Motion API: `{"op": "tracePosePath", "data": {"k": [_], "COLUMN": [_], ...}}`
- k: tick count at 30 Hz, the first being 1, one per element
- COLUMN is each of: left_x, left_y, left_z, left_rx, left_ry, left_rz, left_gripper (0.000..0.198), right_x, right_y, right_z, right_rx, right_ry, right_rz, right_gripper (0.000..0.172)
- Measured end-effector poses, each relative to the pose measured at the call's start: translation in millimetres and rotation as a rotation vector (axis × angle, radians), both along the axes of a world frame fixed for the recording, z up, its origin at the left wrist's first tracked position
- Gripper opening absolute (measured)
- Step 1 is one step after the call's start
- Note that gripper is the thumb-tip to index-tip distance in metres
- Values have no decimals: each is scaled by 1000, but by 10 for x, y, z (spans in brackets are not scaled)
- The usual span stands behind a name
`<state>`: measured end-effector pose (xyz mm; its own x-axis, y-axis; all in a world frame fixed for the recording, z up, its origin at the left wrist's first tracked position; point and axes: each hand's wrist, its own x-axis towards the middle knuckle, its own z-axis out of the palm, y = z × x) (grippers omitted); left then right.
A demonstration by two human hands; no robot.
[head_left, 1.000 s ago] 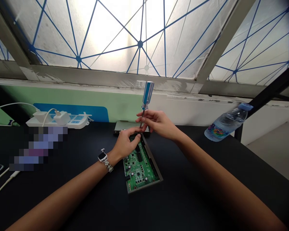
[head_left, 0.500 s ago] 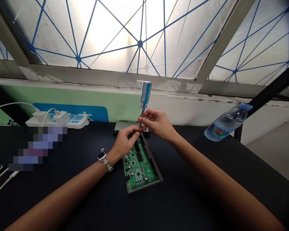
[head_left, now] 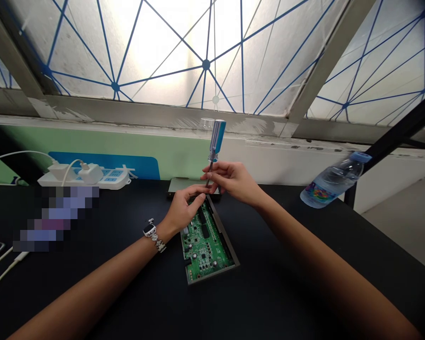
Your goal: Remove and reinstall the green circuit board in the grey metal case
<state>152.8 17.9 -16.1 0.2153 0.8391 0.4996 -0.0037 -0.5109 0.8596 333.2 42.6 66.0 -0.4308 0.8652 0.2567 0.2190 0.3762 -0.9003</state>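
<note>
A green circuit board (head_left: 207, 243) in a metal frame lies lengthwise on the black table. My left hand (head_left: 184, 208) is closed at its far end, thumb and fingers gripping the edge beside the screwdriver's tip. A screwdriver (head_left: 217, 137) with a blue and clear handle stands nearly upright, leaning slightly right. The thumb and fingers of my right hand (head_left: 235, 182) pinch its metal shaft below the handle. The tip meets the far end of the board, but my left fingers hide the exact contact point.
Behind my hands lies a flat grey metal piece (head_left: 177, 186) near the wall. A white power strip (head_left: 116, 178) with plugs and cables sits at the back left. To the right, a water bottle (head_left: 335, 182) leans against a black post (head_left: 393, 137).
The screwdriver's handle has turned about its axis and tilted slightly right. My right fingers have shifted a little on the shaft. My left hand and the circuit board have stayed in place.
</note>
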Motion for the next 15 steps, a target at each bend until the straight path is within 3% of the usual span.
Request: {"op": "tracePosePath", "data": {"k": [9,15], "left_x": [9,9], "left_y": [-3,2], "left_z": [-5,-7], "left_rx": [3,-2], "left_ry": [9,16], "left_rz": [6,9], "left_gripper": [26,27], "right_x": [-84,-40], "right_y": [39,-17], "right_z": [-150,-26], "right_rx": [95,25], "right_ry": [109,-24], "right_rz": [-132,-38], "right_gripper": [27,31]}}
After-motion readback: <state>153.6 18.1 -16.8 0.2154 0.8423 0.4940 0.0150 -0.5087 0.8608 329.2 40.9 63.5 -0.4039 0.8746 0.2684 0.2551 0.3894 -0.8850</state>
